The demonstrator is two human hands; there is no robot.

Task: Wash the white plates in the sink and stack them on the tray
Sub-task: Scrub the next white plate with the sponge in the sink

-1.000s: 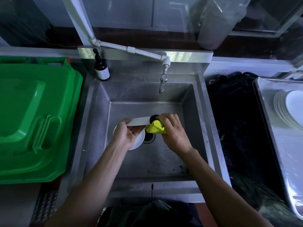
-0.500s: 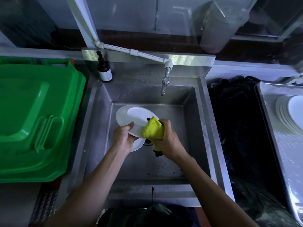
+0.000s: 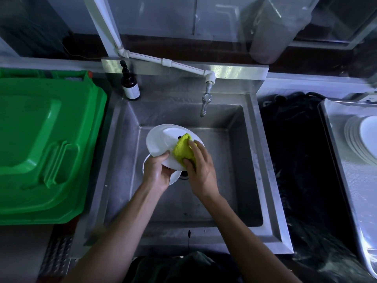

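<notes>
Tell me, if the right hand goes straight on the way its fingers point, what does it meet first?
The right hand points up-left across the yellow cloth on the held plate. Beyond the plate's rim it would probably meet the sink's back wall; depth is unclear.

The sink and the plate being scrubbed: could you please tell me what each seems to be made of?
The sink looks like stainless steel with a dull brushed finish: grey, faintly scuffed, soft reflections along its rim. The plate looks like glazed ceramic, possibly melamine: plain white, smooth, slightly glossy.
</notes>
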